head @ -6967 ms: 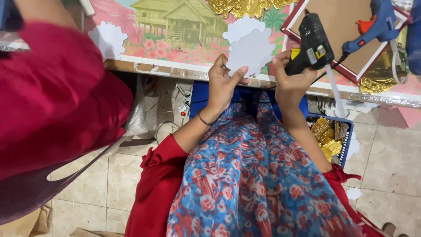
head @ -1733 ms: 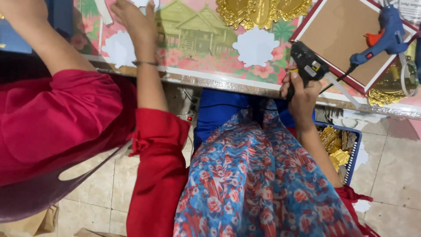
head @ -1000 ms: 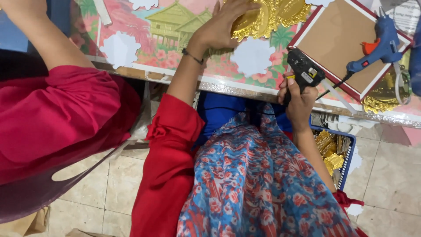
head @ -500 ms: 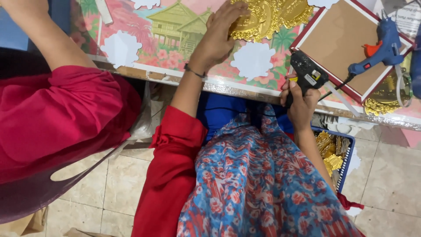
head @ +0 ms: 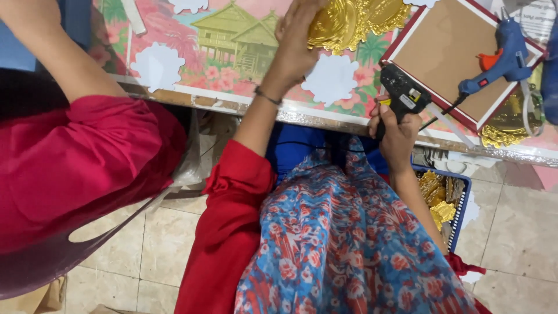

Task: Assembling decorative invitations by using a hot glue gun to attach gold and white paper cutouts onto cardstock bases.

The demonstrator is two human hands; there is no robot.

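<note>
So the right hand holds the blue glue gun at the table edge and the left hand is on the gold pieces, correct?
Not quite: the head view shows the right hand holding the black glue gun. The blue glue gun lies untouched on the brown board. The left hand is on the gold pieces.

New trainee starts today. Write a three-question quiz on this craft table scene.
1. True or false: the right hand grips the black glue gun.
2. What does the left hand touch? A) gold doily B) blue glue gun C) white cutout
3. Fill in: the blue glue gun lies on a brown ___ with a red edge.

Key: 1 true; 2 A; 3 board.
</note>
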